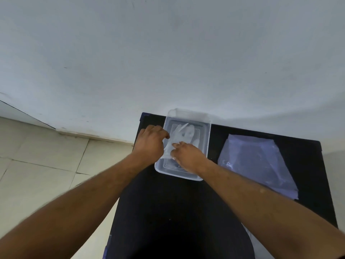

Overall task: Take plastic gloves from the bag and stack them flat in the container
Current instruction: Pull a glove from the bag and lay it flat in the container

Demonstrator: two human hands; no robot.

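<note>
- While both hands are working inside the clear container [205, 139], which is sitting at the far edge of the black table [168, 212] near its far left corner, a plastic glove [183, 134] is lying on the container's floor with its finger shapes pointing toward the far edge.
- The left hand [150, 144] is hovering over the container's left rim, its fingers [165, 135] curled and seemingly pinching the glove's side edge, though the clear film is making that hard to confirm.
- The right hand [186, 156] is pressing down near the cuff, its fingers [176, 145] spread loosely and gripping nothing that I can make out.
- To do this well, I judge that the hands should be smoothing outward from the cuff, pushing air and creases toward the fingertips.
- The bag [257, 163] is lying flat near the right edge, well apart from the container.
</note>
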